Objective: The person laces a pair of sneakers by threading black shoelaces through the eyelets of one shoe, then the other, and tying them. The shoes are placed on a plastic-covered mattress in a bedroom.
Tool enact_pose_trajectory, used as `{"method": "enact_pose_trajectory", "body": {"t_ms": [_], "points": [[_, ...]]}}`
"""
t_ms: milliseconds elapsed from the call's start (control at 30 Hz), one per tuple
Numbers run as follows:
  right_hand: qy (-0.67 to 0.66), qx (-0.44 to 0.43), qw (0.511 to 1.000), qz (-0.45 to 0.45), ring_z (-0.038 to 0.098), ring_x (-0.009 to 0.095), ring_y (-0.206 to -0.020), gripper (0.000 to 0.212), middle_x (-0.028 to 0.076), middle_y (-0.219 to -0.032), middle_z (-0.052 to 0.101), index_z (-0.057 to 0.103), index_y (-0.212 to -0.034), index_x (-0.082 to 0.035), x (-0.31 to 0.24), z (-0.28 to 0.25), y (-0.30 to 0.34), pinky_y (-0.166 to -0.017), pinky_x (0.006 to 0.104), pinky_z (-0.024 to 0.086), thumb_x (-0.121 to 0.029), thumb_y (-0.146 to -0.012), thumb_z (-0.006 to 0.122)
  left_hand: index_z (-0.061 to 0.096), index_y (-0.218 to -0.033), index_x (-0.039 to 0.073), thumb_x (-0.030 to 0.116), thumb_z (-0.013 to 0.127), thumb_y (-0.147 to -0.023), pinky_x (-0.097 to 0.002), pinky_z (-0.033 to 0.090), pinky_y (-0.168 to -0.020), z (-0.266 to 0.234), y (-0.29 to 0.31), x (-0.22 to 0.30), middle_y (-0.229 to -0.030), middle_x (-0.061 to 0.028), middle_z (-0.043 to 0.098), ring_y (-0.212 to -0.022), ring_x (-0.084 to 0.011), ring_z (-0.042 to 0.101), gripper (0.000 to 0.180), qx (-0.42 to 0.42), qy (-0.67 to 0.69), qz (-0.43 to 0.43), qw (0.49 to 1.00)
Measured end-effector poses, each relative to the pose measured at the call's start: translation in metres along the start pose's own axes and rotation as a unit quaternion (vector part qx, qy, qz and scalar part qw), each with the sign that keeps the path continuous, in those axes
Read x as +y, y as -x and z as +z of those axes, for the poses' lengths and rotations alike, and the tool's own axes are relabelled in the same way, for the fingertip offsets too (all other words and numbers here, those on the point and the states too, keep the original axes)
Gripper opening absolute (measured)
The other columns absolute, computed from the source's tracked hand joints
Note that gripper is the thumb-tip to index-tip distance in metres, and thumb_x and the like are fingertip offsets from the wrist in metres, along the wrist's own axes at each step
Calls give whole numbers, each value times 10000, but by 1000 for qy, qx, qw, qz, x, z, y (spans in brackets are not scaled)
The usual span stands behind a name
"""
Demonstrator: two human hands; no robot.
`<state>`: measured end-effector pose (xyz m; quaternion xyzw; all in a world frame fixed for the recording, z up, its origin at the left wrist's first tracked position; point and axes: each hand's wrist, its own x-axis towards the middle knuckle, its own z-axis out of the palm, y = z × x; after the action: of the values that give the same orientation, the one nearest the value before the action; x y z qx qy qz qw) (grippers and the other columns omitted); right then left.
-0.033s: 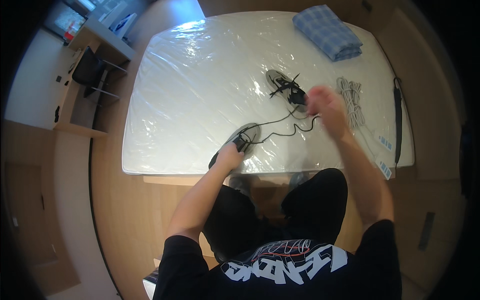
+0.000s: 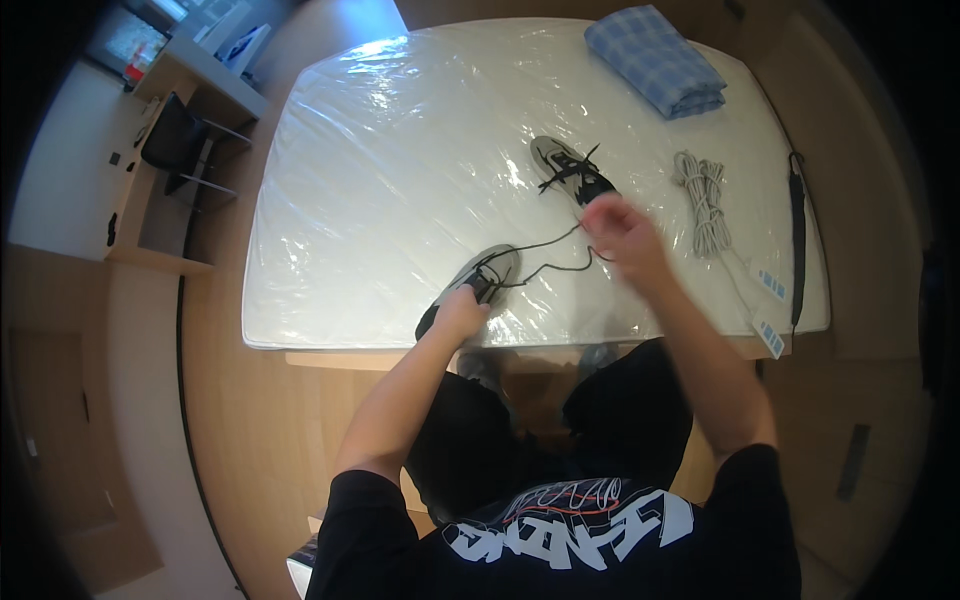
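Observation:
A grey and black shoe [image 2: 503, 262] lies near the front edge of the plastic-wrapped mattress. My left hand [image 2: 461, 310] is closed over its black tongue and upper. Two strands of black shoelace [image 2: 548, 267] run from this shoe across the mattress to my right hand [image 2: 622, 238]. That hand is raised, somewhat blurred, with its fingers closed where the strands end. Just beyond it rests a second grey and black shoe [image 2: 572, 170] with its black laces tied in a bow; my right hand overlaps its near end.
The mattress [image 2: 380, 200] carries a folded blue checked cloth [image 2: 655, 60] at the far right. A bundled grey cord [image 2: 706, 205] with white tags [image 2: 768, 337] lies at the right, beside a long black strap [image 2: 797, 240]. A chair [image 2: 175, 145] and desk stand far left.
My right hand has moved left and slightly toward me, and the lace strands between it and the near shoe show shorter. My left hand and both shoes stay in place.

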<state>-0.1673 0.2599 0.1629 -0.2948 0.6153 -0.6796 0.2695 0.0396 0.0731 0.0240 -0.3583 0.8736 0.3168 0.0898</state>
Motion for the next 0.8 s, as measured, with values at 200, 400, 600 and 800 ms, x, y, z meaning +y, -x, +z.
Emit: {"method": "enact_pose_trajectory", "body": {"t_ms": [200,400,600,800], "points": [[202,-33,970,131,663,197,-803,179,115,-867,713,707,-973,0,130,72,29,-739,300,506,-134,-872,644,659,-1092,-34,98,659,-780,-345,524,-801,28,-27,-24,-979,-174,703,-886,-277,679,339,-38,138,-22,989],[144,48,980,125,679,183,-792,135,112,-877,719,695,-979,-12,199,109,33,-718,294,514,-72,-880,625,669,-1028,-46,-4,654,-752,-287,504,-722,34,-39,-28,-890,-100,684,-775,-178,631,280,-57,304,-115,944],[239,21,966,102,656,343,-792,86,173,-829,673,665,-872,-9,203,119,26,-717,395,525,-67,-811,646,661,-981,-42,-8,662,-747,-298,482,-633,26,-33,-22,-827,-103,650,-717,-172,605,237,-52,369,-181,910],[313,-4,945,90,626,373,-835,75,173,-868,653,645,-857,-23,205,123,30,-735,444,510,-82,-824,612,657,-983,-44,-20,647,-780,-302,482,-651,25,-32,-17,-841,-113,652,-737,-177,608,204,-55,395,-217,891]]}}
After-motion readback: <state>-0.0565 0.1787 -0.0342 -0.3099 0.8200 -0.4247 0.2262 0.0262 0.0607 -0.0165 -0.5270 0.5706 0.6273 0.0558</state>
